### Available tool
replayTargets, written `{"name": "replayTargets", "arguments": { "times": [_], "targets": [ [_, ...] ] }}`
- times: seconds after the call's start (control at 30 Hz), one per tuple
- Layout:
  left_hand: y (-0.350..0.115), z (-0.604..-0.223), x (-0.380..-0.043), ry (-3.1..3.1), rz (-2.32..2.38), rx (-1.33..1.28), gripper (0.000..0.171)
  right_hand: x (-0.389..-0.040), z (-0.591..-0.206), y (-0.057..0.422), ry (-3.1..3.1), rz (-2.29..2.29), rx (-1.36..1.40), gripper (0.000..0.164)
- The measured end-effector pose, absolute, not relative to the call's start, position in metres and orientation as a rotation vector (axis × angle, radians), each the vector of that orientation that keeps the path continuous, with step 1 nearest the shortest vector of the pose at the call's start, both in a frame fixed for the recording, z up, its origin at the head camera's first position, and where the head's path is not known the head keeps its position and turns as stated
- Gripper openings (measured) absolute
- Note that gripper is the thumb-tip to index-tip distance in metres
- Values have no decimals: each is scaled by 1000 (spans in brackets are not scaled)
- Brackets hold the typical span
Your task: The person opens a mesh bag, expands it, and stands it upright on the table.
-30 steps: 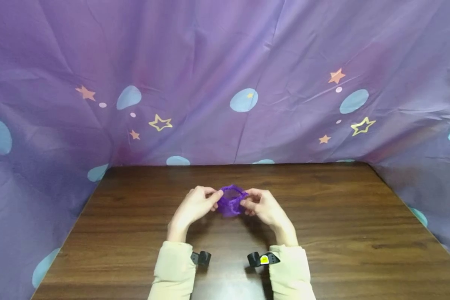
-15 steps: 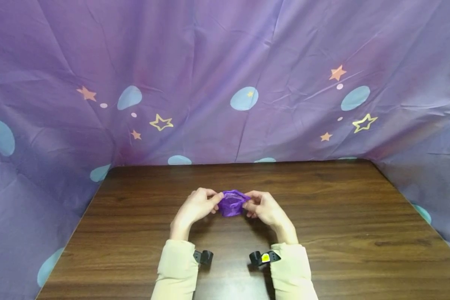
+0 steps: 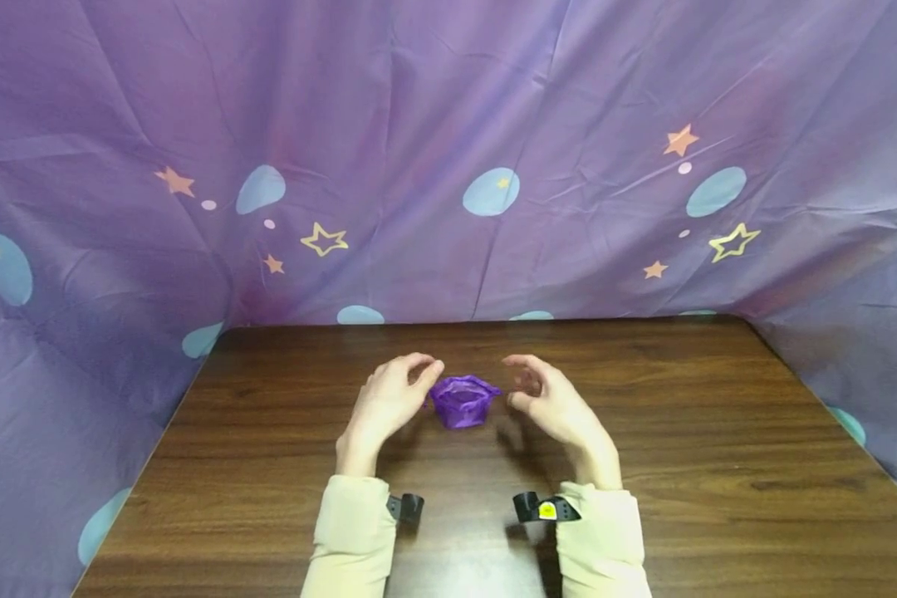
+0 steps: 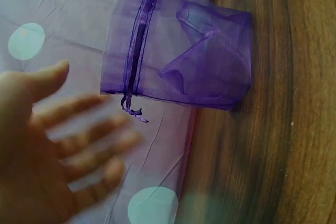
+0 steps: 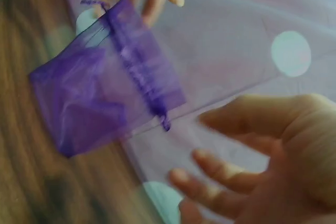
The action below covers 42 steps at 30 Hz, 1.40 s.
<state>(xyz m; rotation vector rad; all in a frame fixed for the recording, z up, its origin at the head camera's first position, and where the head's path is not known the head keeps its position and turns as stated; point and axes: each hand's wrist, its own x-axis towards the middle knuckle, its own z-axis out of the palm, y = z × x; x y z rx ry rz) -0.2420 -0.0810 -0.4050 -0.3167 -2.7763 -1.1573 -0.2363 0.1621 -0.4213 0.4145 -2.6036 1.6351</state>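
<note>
A sheer purple drawstring pouch (image 3: 463, 409) stands upright on the table with its mouth spread. Its ribbon (image 4: 138, 51) runs in a band below the rim, with a small knotted loop at each side. My left hand (image 3: 390, 400) is just left of the pouch, fingers loosely bent and holding nothing; in the left wrist view the fingers (image 4: 89, 145) are blurred and apart from the fabric. On the other side, my right hand (image 3: 556, 407) is a short gap away from the pouch, thumb and fingers parted. Folded fabric (image 5: 86, 87) shows through the pouch's thin wall.
The brown wood-grain table (image 3: 680, 432) extends around both hands. A purple cloth (image 3: 419, 124) with stars and blue ovals hangs behind it and along both sides. Black wrist cameras (image 3: 413, 507) sit at the cream sleeves (image 3: 351, 531).
Both hands have let go of the pouch's rim. The right hand has moved off to the right, the left slightly up and away. The pouch now stands by itself, mouth spread.
</note>
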Motion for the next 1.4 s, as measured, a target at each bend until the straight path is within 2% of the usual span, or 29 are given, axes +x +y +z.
{"name": "replayTargets", "arguments": {
  "times": [0.1,0.17,0.3,0.4,0.5,0.67,0.8,1.03,1.27,1.4],
  "targets": [
    [-80,-404,-244,-2615,-1204,-491,22,-236,-413,156,-2492,1607,413,30],
    [-78,-403,-245,-2562,-1230,-587,17,-237,-411,149,-2439,1566,430,19],
    [-73,-407,-245,-2622,-1151,-658,29,-238,-412,135,-2455,1413,457,10],
    [-68,-411,-245,-2708,-1039,-655,42,-237,-416,125,-2531,1260,391,9],
    [-64,-415,-245,-2749,-981,-633,47,-236,-418,118,-2600,1163,273,12],
    [-60,-419,-246,-2743,-920,-634,32,-236,-419,112,-2691,1053,143,9],
    [-59,-420,-246,-2781,-858,-631,19,-236,-418,111,-2737,1007,180,8],
    [-59,-417,-244,-2861,-821,-591,29,-234,-415,113,-2792,1053,252,20],
    [-57,-416,-242,-2843,-778,-612,25,-234,-415,119,-2734,1119,322,15],
    [-56,-414,-242,-2798,-786,-638,36,-235,-415,125,-2706,1201,334,11]
  ]
}}
